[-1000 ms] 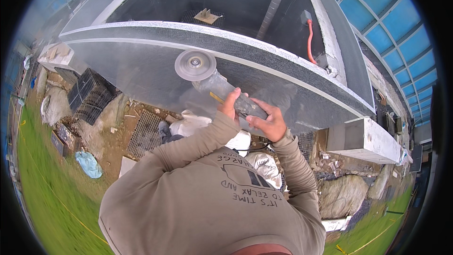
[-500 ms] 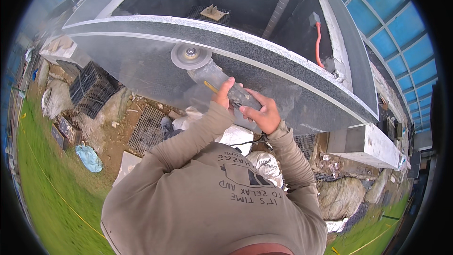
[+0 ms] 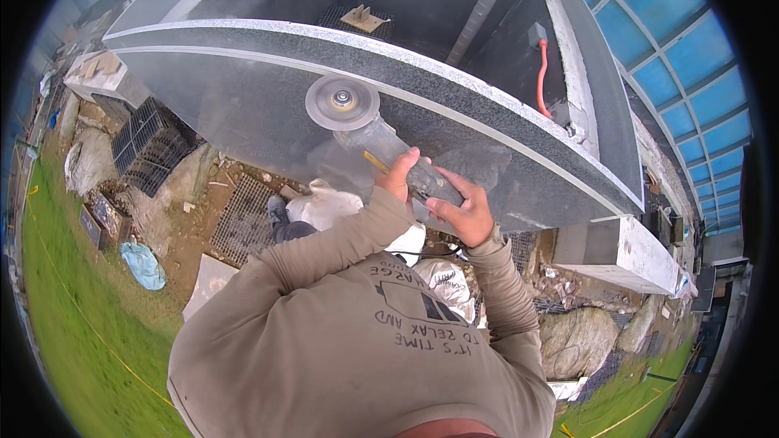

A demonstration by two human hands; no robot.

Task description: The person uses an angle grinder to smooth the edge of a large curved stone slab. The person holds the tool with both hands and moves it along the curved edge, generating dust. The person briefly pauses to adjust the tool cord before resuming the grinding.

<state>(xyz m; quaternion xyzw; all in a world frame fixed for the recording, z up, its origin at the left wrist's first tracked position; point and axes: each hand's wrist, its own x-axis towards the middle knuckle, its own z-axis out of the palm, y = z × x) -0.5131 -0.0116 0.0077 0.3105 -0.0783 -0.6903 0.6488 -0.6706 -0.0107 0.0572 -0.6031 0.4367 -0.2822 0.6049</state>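
Observation:
Both my hands hold a dusty grey angle grinder (image 3: 377, 139) in front of a dark grey stone slab (image 3: 235, 101). My left hand (image 3: 398, 175) is closed around the middle of its body, beside a small yellow strip. Further back, my right hand (image 3: 466, 212) wraps the rear end, where a black cord leads down. The round cutting disc (image 3: 342, 103) faces up and lies by the pale line along the slab's upper edge. Whether the disc touches the stone I cannot tell. Pale dust hangs over the slab's left part.
Behind the slab is a dark-walled pit holding a grey pipe (image 3: 480, 15) and an orange conduit (image 3: 542, 77). Black plastic grids (image 3: 154, 146) are stacked at left. White sacks (image 3: 326, 204) lie below the slab. A concrete block (image 3: 625, 253) stands at right.
The grinder has shifted slightly right along the slab with both hands still on it. The slab and surroundings sit a little further left in view. Dust around the disc looks thinner.

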